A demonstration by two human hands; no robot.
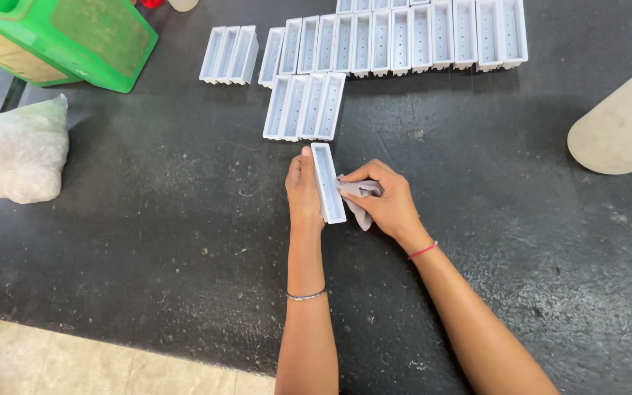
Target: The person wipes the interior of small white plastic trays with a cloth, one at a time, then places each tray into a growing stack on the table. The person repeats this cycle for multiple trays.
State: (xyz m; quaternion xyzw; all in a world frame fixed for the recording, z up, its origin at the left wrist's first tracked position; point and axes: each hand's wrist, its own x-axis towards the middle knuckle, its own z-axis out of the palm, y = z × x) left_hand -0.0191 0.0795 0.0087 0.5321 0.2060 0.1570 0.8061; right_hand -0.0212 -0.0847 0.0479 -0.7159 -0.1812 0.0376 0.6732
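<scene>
Left hand [303, 192] holds a long white open-topped tray [328, 183] on edge.

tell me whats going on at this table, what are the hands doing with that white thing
A person works at a dark table. The left hand steadies a narrow white trough-shaped tray standing on its side, while the right hand presses a small grey cloth against it. Beyond the hands, more of the same white trays lie in rows with their open sides up. A green crate and a clear plastic bag sit at the left.
</scene>
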